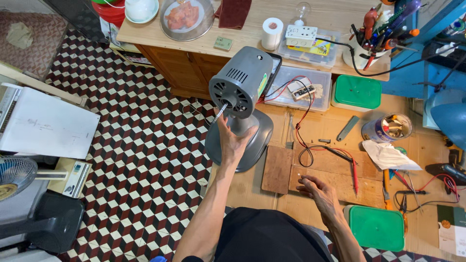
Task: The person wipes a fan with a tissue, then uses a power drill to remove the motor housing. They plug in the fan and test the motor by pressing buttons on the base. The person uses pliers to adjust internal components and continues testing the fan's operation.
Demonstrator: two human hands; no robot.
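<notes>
Bare forearms, no sleeves showing; black garment (267,237) below.

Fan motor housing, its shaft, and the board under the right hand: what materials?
Fan motor housing: looks like grey moulded plastic, matte, with moulded vent slots. Shaft, at the left hand: bare metal by its bright silvery glint. Board under the right hand: unfinished wood, brown with visible grain and worn marks.

Grey fan motor (241,82), green box lids (358,91), red wires (305,111); floor tiles (141,145) (maroon, black, white cubes)
</notes>
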